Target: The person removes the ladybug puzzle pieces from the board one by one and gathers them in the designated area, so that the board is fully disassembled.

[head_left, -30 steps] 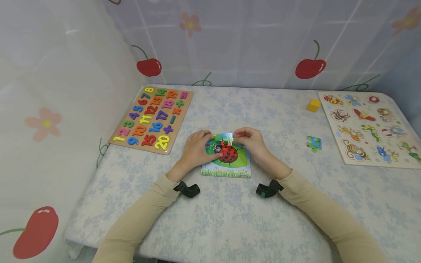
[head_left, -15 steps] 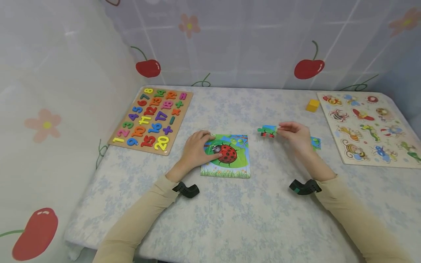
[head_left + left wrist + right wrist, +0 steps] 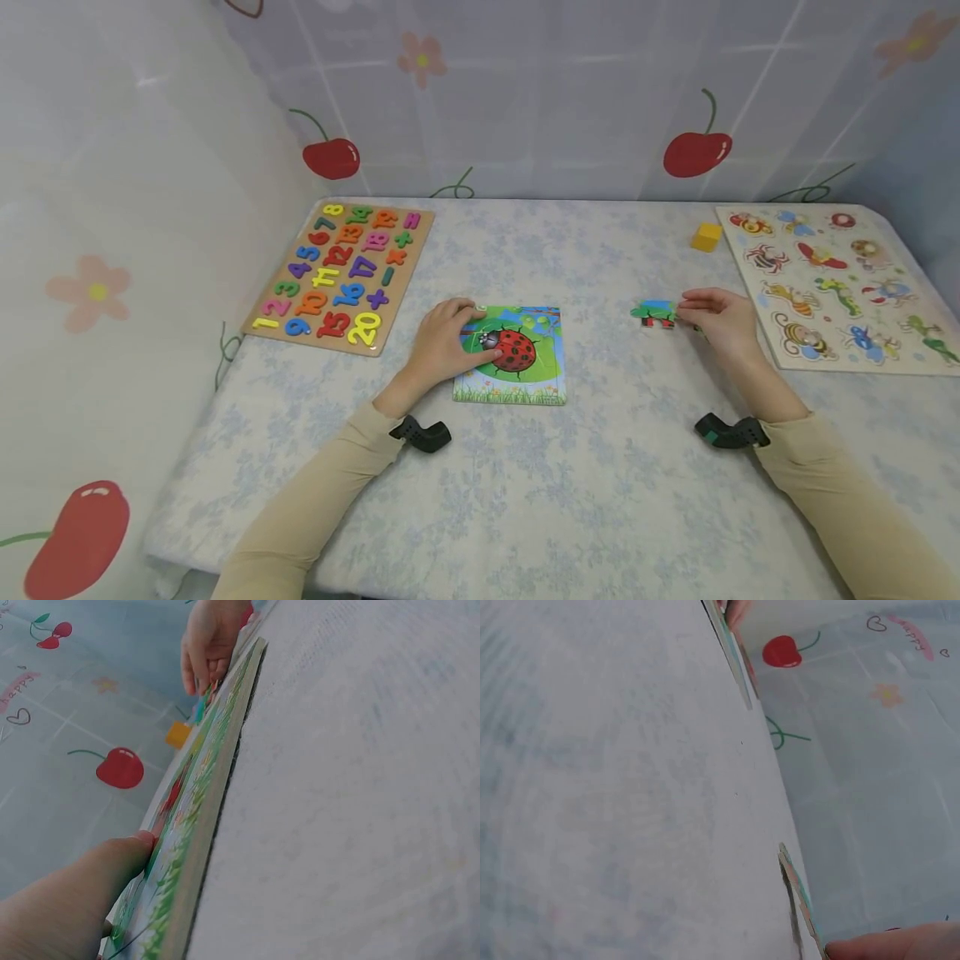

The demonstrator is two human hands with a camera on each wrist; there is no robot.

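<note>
My left hand rests on the left side of a square ladybug jigsaw puzzle. In the left wrist view its thumb lies straight across the picture, the other fingers mostly hidden. Well to the right, my right hand pinches a jigsaw piece by its right edge, green and blue with red bits along the bottom. The right wrist view shows this piece edge-on and tilted, close to the tablecloth. A second jigsaw piece is almost wholly hidden behind the right hand; only a green sliver shows.
A number board with colourful digits lies at the back left. An insect peg board lies on the right, beside a yellow block. A patterned cloth covers the table, and curtains with cherries hang behind.
My right hand has lifted the jigsaw piece off the ladybug puzzle's top and carried it right, then lowered it toward the table. The left hand stays on the puzzle.
</note>
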